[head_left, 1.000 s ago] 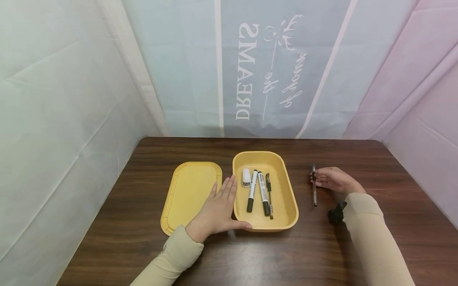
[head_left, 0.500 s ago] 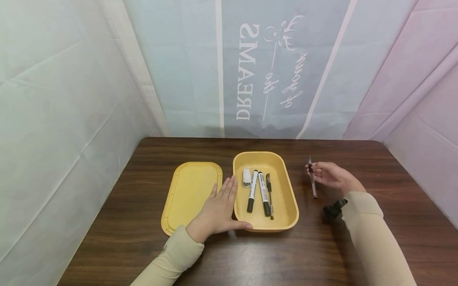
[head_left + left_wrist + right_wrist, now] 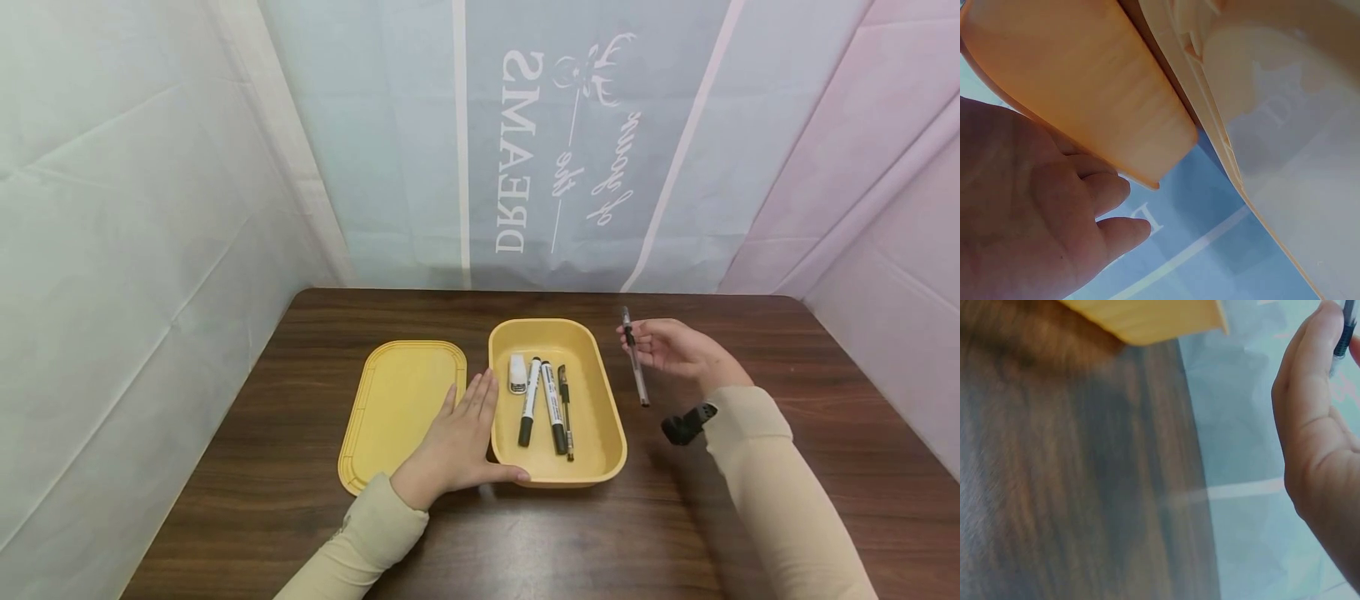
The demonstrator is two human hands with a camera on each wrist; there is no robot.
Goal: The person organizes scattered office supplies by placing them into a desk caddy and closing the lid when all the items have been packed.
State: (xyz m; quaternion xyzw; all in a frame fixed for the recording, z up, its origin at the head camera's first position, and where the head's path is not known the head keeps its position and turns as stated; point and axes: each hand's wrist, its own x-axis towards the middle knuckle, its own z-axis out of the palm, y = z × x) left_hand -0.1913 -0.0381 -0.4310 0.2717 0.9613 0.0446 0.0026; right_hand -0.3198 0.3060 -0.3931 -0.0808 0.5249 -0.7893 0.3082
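Note:
My right hand pinches a clear pen with a black grip, held in the air to the right of the yellow box. In the right wrist view only a short part of the pen shows at the fingertips. My left hand rests with straight fingers along the box's left rim, its thumb at the near edge. Inside the box lie a white correction fluid bottle, two white markers with black caps, the left marker and the right marker, and another pen.
A yellow lid lies flat on the dark wooden table, left of the box. A black wrist camera hangs under the right sleeve. Behind the table hangs a printed cloth, with pale cloth on both sides.
My right hand has lifted the pen and carried it left towards the box, and the pen has tilted. The left hand, box and lid have stayed in place.

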